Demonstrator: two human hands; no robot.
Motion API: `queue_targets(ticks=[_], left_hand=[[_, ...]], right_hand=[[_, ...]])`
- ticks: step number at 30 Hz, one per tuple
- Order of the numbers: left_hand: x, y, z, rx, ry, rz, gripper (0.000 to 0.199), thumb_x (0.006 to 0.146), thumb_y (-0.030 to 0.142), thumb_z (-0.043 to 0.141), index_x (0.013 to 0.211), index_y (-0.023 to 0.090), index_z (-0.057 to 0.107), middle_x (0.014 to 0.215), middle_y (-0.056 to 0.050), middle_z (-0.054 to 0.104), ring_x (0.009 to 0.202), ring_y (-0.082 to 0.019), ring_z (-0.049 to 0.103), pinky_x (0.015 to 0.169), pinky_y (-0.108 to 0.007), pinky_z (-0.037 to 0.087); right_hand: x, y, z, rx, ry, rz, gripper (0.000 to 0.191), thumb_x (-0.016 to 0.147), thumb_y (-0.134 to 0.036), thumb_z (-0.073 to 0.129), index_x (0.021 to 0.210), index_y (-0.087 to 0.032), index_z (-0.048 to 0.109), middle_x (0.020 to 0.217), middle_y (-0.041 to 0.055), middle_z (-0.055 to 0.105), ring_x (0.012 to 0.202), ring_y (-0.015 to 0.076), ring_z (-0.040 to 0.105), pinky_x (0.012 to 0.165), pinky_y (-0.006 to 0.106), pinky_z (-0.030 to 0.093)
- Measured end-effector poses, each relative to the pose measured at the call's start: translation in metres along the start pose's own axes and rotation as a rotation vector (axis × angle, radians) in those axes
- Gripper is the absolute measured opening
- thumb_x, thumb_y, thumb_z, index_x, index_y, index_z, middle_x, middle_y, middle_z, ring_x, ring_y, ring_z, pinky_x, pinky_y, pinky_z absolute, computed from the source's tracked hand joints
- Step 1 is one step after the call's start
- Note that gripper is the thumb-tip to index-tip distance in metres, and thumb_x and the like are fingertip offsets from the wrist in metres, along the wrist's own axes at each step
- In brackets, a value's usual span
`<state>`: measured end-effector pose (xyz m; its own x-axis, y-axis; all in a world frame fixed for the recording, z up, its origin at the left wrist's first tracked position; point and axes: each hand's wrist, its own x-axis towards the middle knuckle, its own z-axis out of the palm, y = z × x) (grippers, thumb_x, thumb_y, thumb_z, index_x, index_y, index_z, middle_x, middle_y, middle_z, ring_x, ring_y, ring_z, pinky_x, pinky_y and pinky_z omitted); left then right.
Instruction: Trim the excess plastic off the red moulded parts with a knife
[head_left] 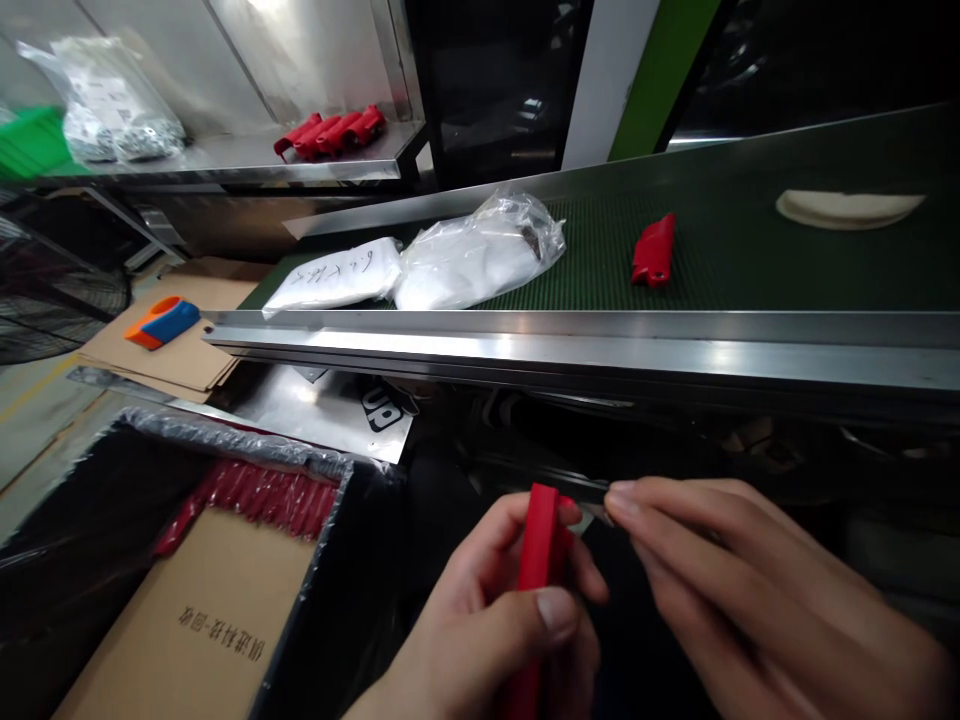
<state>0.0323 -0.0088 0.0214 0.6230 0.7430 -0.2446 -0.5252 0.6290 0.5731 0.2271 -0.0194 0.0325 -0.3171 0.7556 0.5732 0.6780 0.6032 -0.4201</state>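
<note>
My left hand [495,610] grips a red plastic piece [537,550] upright, thumb across its front, low in the middle of the view. My right hand [720,580] pinches a small thin metal part [594,508] at its fingertips, right against the top of the red piece. On the green conveyor belt [750,260] above lies another red plastic piece [653,251], apart from both hands.
Two white plastic bags [450,262] lie on the belt's left end, a pale flat object [847,208] at right. A black-lined box [225,580] with cardboard and a row of red pieces [259,495] stands lower left. More red pieces [330,133] sit on the steel shelf. An orange-blue tool [161,322] rests on cardboard.
</note>
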Motion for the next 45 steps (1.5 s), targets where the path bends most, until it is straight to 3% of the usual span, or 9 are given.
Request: queue_targets(ticks=[7, 15, 18, 20, 23, 29, 36, 41, 45], left_hand=[[0.003, -0.005, -0.002, -0.134, -0.146, 0.012, 0.031, 0.087, 0.022, 0.055, 0.117, 0.019, 0.054, 0.096, -0.006, 0.056, 0.054, -0.006, 0.056, 0.045, -0.013, 0.044], [-0.002, -0.003, -0.003, -0.147, -0.136, -0.073, 0.038, 0.080, 0.024, 0.065, 0.117, 0.018, 0.057, 0.091, -0.007, 0.061, 0.056, -0.008, 0.058, 0.048, -0.014, 0.043], [-0.008, 0.001, 0.000, -0.133, -0.155, -0.130, 0.040, 0.078, 0.027, 0.070, 0.115, 0.015, 0.058, 0.089, -0.009, 0.064, 0.057, -0.008, 0.057, 0.050, -0.015, 0.041], [-0.009, 0.002, 0.004, -0.152, -0.104, -0.118, 0.037, 0.082, 0.030, 0.065, 0.115, 0.015, 0.057, 0.089, -0.008, 0.064, 0.052, -0.007, 0.055, 0.047, -0.015, 0.038], [-0.008, 0.001, 0.007, -0.186, -0.037, -0.084, 0.036, 0.084, 0.033, 0.058, 0.115, 0.014, 0.056, 0.085, -0.008, 0.064, 0.046, -0.005, 0.051, 0.041, -0.012, 0.032], [-0.003, -0.008, -0.004, -0.249, -0.183, -0.141, 0.038, 0.087, 0.038, 0.054, 0.117, 0.015, 0.055, 0.086, -0.010, 0.065, 0.060, -0.013, 0.062, 0.046, -0.015, 0.045], [-0.001, -0.011, -0.006, -0.249, -0.185, -0.173, 0.043, 0.085, 0.045, 0.052, 0.116, 0.015, 0.051, 0.084, -0.011, 0.064, 0.055, -0.011, 0.060, 0.042, -0.013, 0.045], [0.001, -0.014, -0.006, -0.255, -0.198, -0.173, 0.045, 0.084, 0.047, 0.052, 0.115, 0.014, 0.051, 0.084, -0.011, 0.063, 0.051, -0.009, 0.058, 0.040, -0.012, 0.045], [0.001, -0.014, -0.006, -0.279, -0.193, -0.175, 0.045, 0.084, 0.045, 0.053, 0.117, 0.014, 0.051, 0.082, -0.010, 0.063, 0.052, -0.011, 0.059, 0.040, -0.013, 0.045]], right_hand=[[-0.002, -0.011, 0.004, 0.020, -0.008, 0.039, 0.045, 0.083, 0.003, 0.054, 0.124, -0.014, 0.061, 0.119, 0.0092, 0.059, 0.113, 0.0194, 0.056, 0.091, 0.033, 0.052], [-0.004, -0.004, 0.005, -0.029, -0.009, 0.035, 0.045, 0.084, -0.001, 0.057, 0.126, -0.016, 0.061, 0.117, 0.0094, 0.062, 0.110, 0.0210, 0.059, 0.088, 0.033, 0.053], [-0.002, -0.001, 0.006, -0.029, 0.063, 0.131, 0.042, 0.086, -0.001, 0.055, 0.123, -0.018, 0.062, 0.116, 0.0077, 0.063, 0.105, 0.0185, 0.062, 0.089, 0.032, 0.052], [-0.001, -0.002, 0.007, -0.013, 0.096, 0.153, 0.043, 0.085, 0.001, 0.055, 0.122, -0.019, 0.062, 0.117, 0.0064, 0.063, 0.104, 0.0172, 0.062, 0.089, 0.031, 0.052], [-0.003, -0.004, 0.005, 0.002, 0.067, 0.040, 0.044, 0.083, 0.003, 0.056, 0.122, -0.016, 0.061, 0.115, 0.0072, 0.063, 0.105, 0.0179, 0.061, 0.087, 0.030, 0.053], [-0.008, 0.004, 0.000, -0.042, -0.066, -0.083, 0.052, 0.081, -0.003, 0.061, 0.130, -0.020, 0.058, 0.119, 0.0080, 0.063, 0.110, 0.0231, 0.057, 0.085, 0.036, 0.053], [-0.005, 0.006, 0.000, -0.110, -0.075, -0.119, 0.047, 0.081, -0.004, 0.060, 0.126, -0.019, 0.061, 0.116, 0.0085, 0.066, 0.103, 0.0238, 0.060, 0.082, 0.037, 0.051], [-0.010, 0.002, 0.003, -0.083, -0.013, -0.039, 0.041, 0.087, -0.005, 0.052, 0.126, -0.018, 0.059, 0.115, 0.0104, 0.063, 0.105, 0.0254, 0.056, 0.086, 0.041, 0.046], [-0.016, 0.010, 0.000, -0.132, -0.094, -0.138, 0.055, 0.085, -0.006, 0.056, 0.138, -0.021, 0.051, 0.119, 0.0111, 0.062, 0.109, 0.0281, 0.055, 0.089, 0.043, 0.045]])
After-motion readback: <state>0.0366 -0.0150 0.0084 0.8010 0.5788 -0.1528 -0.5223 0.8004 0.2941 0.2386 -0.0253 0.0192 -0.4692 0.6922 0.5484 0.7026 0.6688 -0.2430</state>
